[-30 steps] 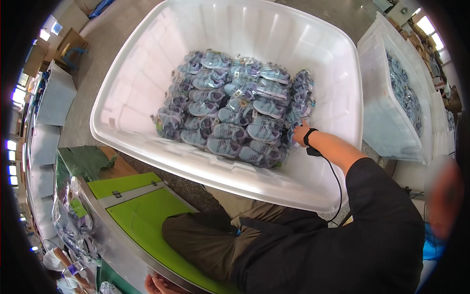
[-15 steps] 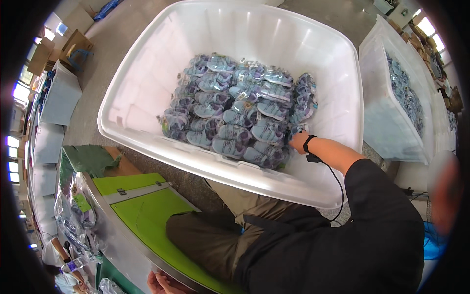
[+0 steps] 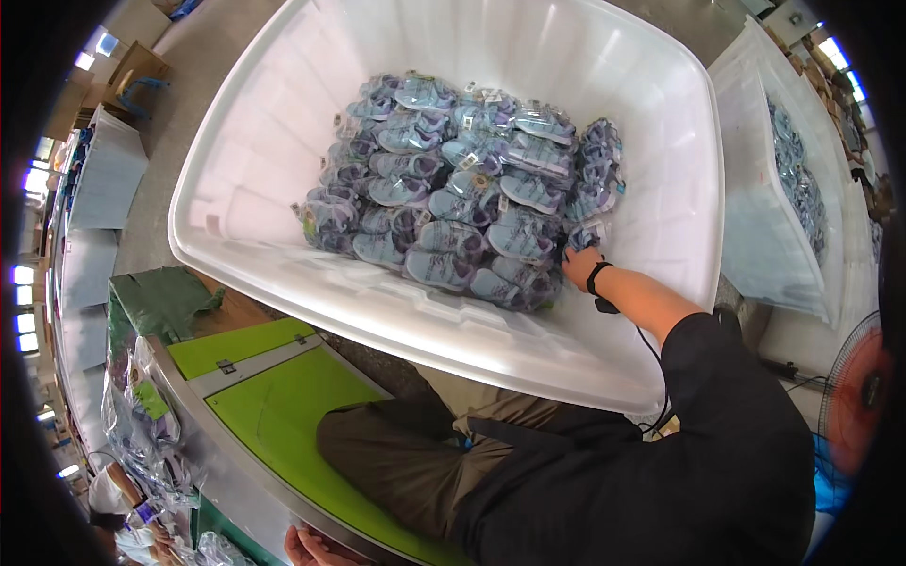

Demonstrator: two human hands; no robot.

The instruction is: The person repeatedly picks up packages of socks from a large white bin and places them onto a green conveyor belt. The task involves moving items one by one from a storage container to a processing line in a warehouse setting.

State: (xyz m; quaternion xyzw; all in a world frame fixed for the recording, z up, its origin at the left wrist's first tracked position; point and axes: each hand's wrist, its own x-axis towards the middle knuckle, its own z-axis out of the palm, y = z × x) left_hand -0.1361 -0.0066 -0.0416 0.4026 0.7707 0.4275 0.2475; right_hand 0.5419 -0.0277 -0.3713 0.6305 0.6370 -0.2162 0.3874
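In a large white plastic bin [image 3: 283, 274], several rows of blue-grey shoes [image 3: 472, 198] lie packed in clear plastic bags. My right hand [image 3: 581, 268] reaches over the near right part of the bin, its fingers closed on a bagged shoe [image 3: 589, 234]. That shoe is at the near end of a short column of bagged shoes [image 3: 598, 170] along the right side. At the bottom of the picture my left hand [image 3: 316, 547] lies by the metal edge of a workbench [image 3: 226, 462]. Its fingers are curled together, and anything inside them is hidden.
Bagged shoes [image 3: 156, 406] lie on the bench at the left, next to a lime-green panel [image 3: 283, 406]. A second white bin [image 3: 764, 217] of shoes stands to the right. A red fan [image 3: 857, 391] is at the right rim. Another person [image 3: 123, 500] is at the lower left.
My right hand has pushed slightly away from me with the bagged shoe, toward the right-hand column. The view has shifted a little, bringing the fan into clearer sight. My left hand has barely moved.
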